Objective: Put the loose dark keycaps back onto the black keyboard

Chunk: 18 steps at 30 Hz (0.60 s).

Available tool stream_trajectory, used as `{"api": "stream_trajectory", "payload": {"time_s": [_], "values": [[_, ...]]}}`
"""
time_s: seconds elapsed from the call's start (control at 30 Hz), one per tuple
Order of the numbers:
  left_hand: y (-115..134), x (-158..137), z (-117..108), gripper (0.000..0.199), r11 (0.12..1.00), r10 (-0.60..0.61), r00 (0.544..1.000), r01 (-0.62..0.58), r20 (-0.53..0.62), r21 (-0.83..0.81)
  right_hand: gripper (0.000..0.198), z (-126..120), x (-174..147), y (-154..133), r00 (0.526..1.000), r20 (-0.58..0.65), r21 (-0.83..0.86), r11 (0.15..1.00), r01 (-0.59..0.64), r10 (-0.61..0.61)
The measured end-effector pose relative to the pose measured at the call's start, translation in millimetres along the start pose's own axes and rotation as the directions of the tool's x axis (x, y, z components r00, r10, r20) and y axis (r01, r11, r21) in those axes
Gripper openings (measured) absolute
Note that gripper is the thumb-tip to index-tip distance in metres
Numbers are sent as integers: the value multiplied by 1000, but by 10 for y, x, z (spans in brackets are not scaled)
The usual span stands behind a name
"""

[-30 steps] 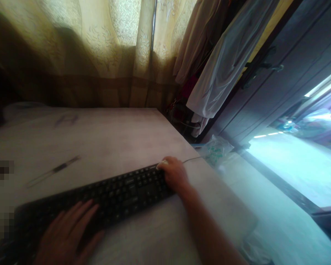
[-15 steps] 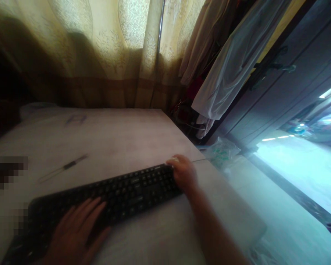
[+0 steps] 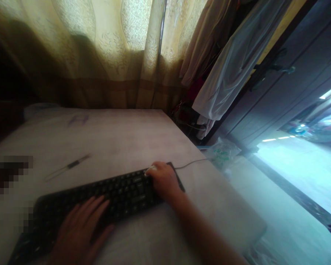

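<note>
A black computer keyboard (image 3: 121, 191) lies slanted across the table. Over its left half my left hand (image 3: 81, 224) rests with the fingers stretched out and the thumb apart, so it is open and grips nothing. Toward the keyboard's right end, my right hand (image 3: 167, 180) is closed, its fingers around a small whitish wad (image 3: 150, 170) that looks like cloth or tissue. The wad is against the upper rows of keys, mostly covered by the fingers. A thin grey cable (image 3: 193, 162) runs from behind the keyboard toward the table's right edge.
On the pale-covered table (image 3: 121, 136), a thin tool with a dark middle (image 3: 73, 164) lies behind the keyboard. Curtains (image 3: 107, 55) hang at the back, and clothes (image 3: 223, 73) hang at right. A clear plastic bag (image 3: 223, 151) sits beyond the right edge.
My right hand has slid left along the keyboard with the whitish wad, uncovering its right end and more cable. My left hand stays flat on the keys; the view has shifted slightly.
</note>
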<state>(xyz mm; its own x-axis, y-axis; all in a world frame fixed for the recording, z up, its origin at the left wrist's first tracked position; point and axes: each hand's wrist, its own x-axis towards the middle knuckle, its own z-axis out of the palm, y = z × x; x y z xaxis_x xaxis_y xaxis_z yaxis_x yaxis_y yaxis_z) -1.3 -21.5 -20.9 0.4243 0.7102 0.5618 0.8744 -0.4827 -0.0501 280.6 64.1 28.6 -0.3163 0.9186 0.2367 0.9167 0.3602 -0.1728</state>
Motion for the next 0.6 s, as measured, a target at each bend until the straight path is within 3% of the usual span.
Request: {"api": "stream_trajectory", "payload": {"time_s": [0.6], "values": [[-3, -6, -4, 58, 1000, 24, 999, -24, -23, 1, 30, -37, -87, 225, 985, -75, -8, 988, -154, 153]]}}
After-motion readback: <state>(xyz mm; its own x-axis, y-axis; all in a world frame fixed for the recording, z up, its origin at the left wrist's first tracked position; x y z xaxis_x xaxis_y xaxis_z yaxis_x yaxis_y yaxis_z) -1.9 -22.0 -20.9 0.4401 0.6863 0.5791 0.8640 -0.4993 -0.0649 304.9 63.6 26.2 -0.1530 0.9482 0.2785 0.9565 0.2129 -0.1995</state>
